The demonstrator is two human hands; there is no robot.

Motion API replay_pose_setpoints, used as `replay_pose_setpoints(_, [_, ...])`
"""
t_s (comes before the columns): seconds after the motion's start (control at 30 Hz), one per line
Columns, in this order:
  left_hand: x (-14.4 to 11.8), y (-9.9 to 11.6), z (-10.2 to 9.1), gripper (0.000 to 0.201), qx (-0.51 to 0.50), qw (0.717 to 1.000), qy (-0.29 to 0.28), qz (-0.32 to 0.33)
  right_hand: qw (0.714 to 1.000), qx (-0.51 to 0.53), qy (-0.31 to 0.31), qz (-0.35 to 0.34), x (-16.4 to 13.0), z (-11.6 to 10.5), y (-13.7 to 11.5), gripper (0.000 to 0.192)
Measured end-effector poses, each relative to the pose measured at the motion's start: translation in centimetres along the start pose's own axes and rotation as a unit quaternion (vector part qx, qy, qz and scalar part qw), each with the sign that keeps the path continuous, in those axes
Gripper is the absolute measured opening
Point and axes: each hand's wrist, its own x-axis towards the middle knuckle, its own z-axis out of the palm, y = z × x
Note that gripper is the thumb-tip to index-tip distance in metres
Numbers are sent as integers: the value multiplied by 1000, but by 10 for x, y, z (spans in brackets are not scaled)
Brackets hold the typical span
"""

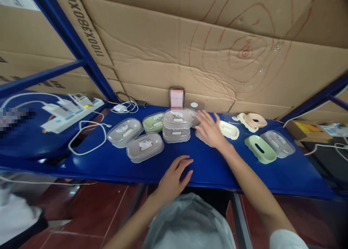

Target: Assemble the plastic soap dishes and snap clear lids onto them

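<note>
Two open hands [174, 176] [209, 129] | right perhaps touching stacked cases [177, 125] | phone [176, 98] behind

We note bare blue shelf [217, 165] at the front edge (centre), with lidded soap boxes [144, 146] crowding the left and open trays [260, 149] the right.

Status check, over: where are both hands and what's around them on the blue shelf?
Left hand open, resting on blue shelf. Right hand open, reaching beside the stacked clear-lidded boxes. Cream tray just right of it, nothing gripped.

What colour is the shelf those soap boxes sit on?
Blue shelf, clearest in the head view.
</note>
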Motion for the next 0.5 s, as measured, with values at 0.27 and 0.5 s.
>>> replay_pose_setpoints(0.27, [-2, -4, 9, 31, 42, 998, 11, 35, 986, -112, 34, 116, -158, -53, 55, 43])
replay_pose_setpoints(0.5, [0, 1, 9, 30, 95, 993, -31, 69, 985, -83, 34, 144, -219, -62, -1, 27])
